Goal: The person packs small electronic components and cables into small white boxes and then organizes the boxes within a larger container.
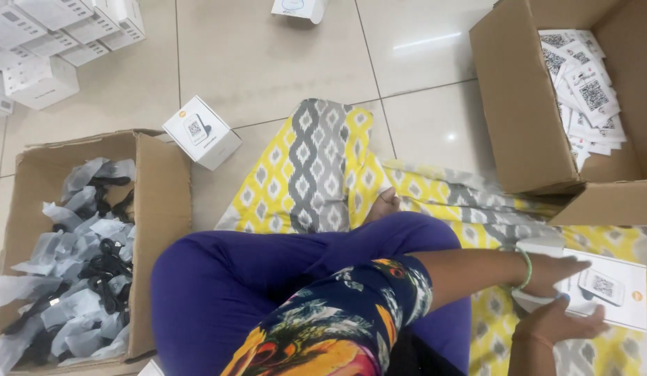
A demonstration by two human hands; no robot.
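The white box (605, 289) lies at the near right of the scene, on the yellow and grey patterned cloth (323, 167) spread over the tiled floor (267, 56), with a picture of a small device on its upper face. Both hands are on it. The left hand (556, 271), with a green bangle (526, 270) at the wrist, reaches across from the left and lies on top of the box's left end, its grip spread flat over the lid. The right hand (556, 322) comes up from the near edge and cups the box's near side from below; its fingers look curled against the box, but that edge is partly hidden, so how firmly it is clamped I cannot tell for sure.

Just left of the hands is the person's folded leg in purple trousers (267, 278), with a floral sleeve (351, 313) over it. Beyond the box, at the far right, stands an open cardboard carton (525, 118) holding a loose heap of white printed cards (584, 83). Well apart at the left sits another open carton (163, 209) filled with black cables in clear plastic bags (87, 264). Just beyond its far right corner a single small white box (201, 132) stands tilted on the floor. A stack of similar white boxes (52, 42) fills the far left corner, and one more (299, 8) pokes in at the far edge.
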